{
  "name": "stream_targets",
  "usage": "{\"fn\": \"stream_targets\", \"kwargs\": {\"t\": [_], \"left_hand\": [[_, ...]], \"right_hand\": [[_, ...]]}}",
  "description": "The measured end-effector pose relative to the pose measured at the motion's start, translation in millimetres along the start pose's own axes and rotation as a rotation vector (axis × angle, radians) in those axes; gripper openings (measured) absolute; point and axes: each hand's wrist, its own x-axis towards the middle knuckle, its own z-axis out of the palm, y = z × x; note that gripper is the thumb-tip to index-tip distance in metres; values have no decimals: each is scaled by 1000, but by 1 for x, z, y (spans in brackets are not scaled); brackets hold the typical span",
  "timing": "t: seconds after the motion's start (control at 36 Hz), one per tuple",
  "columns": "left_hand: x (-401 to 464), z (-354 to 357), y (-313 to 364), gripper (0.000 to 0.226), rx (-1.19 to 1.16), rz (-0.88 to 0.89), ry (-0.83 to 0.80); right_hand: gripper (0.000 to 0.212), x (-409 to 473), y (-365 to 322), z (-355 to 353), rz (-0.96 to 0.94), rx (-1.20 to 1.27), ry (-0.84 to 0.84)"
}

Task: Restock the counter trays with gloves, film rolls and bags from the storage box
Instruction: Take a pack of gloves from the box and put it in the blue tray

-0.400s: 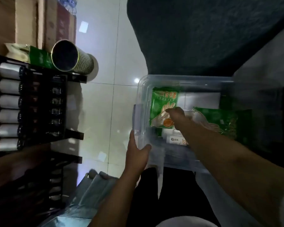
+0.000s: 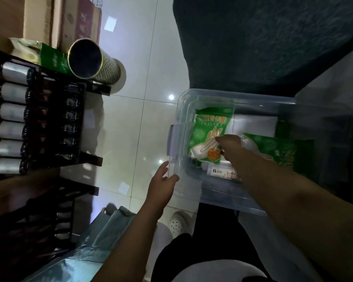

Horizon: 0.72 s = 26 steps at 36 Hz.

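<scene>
A clear plastic storage box [image 2: 238, 98] sits on the tiled floor at the right. Inside it lie a green pack of gloves [image 2: 208, 131], a second green pack [image 2: 273, 147] further right and a white boxed roll [image 2: 220, 171] near the front. My right hand [image 2: 230, 145] reaches into the box and its fingers close on the lower right edge of the left glove pack. My left hand [image 2: 163, 184] grips the box's near left corner rim. At the left a black counter tray [image 2: 57, 119] holds several film rolls [image 2: 10, 129] side by side.
A tall metal tin [image 2: 94, 60] and a green carton [image 2: 51, 58] lie at the tray's far end, with cardboard boxes [image 2: 61, 19] behind. A dark mat [image 2: 263, 41] covers the floor beyond the storage box. A pale blue plastic bag [image 2: 94, 237] lies near my legs.
Both hands stay almost where they were. My right hand has shifted slightly on the glove pack inside the box.
</scene>
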Motion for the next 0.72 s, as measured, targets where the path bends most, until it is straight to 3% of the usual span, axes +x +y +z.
{"fn": "stream_targets", "kwargs": {"t": [0.19,0.25,0.47,0.58,0.72], "left_hand": [[-29,-15,-12,51,157,134,44],[-35,-20,-13,48,149,157,21],[-53,-38,9,45,47,285,-155],[-66,-51,38,54,-16,369,-312],[-89,-81,64,57,-150,370,-719]], "right_hand": [[30,-38,24,-17,-91,28,144],[15,-51,32,-22,-114,75,116],[41,-141,41,-49,-303,293,-2],[25,-215,46,-59,-467,341,-104],[41,-309,68,-47,-650,436,-179]]}}
